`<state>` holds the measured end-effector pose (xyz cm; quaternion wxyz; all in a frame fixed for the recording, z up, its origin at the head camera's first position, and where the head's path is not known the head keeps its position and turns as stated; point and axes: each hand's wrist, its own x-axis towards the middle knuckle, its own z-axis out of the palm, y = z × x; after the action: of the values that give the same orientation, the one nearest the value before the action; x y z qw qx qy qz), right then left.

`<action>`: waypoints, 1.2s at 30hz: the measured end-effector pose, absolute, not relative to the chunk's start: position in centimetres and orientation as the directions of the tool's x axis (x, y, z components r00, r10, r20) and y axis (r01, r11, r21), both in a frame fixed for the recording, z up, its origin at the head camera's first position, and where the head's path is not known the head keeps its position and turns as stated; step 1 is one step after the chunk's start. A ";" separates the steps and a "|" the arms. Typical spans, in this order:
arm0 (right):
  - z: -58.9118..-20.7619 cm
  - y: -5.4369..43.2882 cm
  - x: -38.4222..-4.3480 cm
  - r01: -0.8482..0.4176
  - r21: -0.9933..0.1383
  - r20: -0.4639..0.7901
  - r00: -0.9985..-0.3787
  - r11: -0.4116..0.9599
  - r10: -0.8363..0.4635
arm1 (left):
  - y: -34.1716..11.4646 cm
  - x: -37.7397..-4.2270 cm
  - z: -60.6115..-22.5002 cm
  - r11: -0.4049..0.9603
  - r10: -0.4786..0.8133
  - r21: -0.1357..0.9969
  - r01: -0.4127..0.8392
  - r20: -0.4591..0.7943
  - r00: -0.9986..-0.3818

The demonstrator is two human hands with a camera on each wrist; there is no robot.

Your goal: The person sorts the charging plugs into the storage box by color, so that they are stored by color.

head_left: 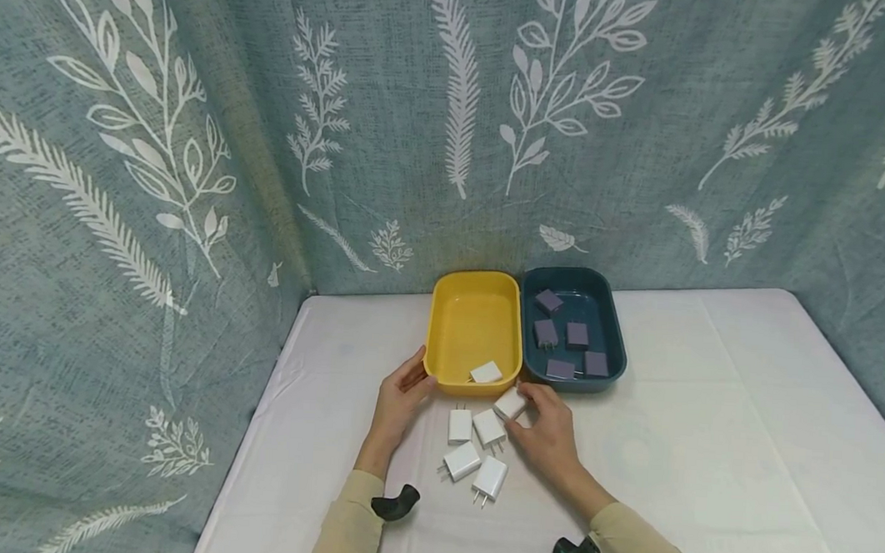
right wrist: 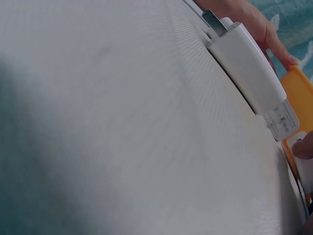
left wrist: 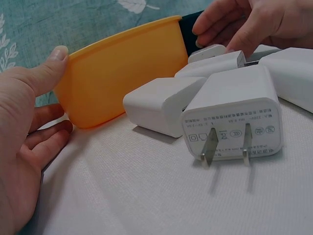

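My left hand point(head_left: 397, 403) holds the near left corner of a yellow bin point(head_left: 478, 308), its thumb at the rim and its fingers along the side. Between thumb and fingers, my right hand point(head_left: 550, 428) pinches a white charger plug point(head_left: 509, 404) on the table just in front of that bin. Inside the yellow bin, near its front wall, lies another white charger point(head_left: 486, 372). Several more white chargers lie between my hands, among them one point(left wrist: 232, 110) with its two metal prongs facing the left wrist camera.
Touching the yellow bin on its right is a dark blue bin point(head_left: 613, 319) with several purple chargers point(head_left: 578, 334) in it. Both stand at the back edge of a white-covered table point(head_left: 705, 424). Behind hangs a teal leaf-patterned curtain point(head_left: 390, 123).
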<state>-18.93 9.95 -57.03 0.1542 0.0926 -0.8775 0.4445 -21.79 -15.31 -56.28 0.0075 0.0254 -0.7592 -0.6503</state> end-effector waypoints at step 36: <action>-55.4 10.6 -18.3 -0.437 -0.737 0.477 -0.877 0.516 -0.061 | -14.7 -20.6 -53.0 0.162 -0.030 0.986 -0.043 -0.039 -0.999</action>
<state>-18.31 10.55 -55.43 0.2000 0.1470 -0.8472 0.4697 -20.56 -14.68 -52.98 -0.0051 0.0241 -0.7621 -0.6470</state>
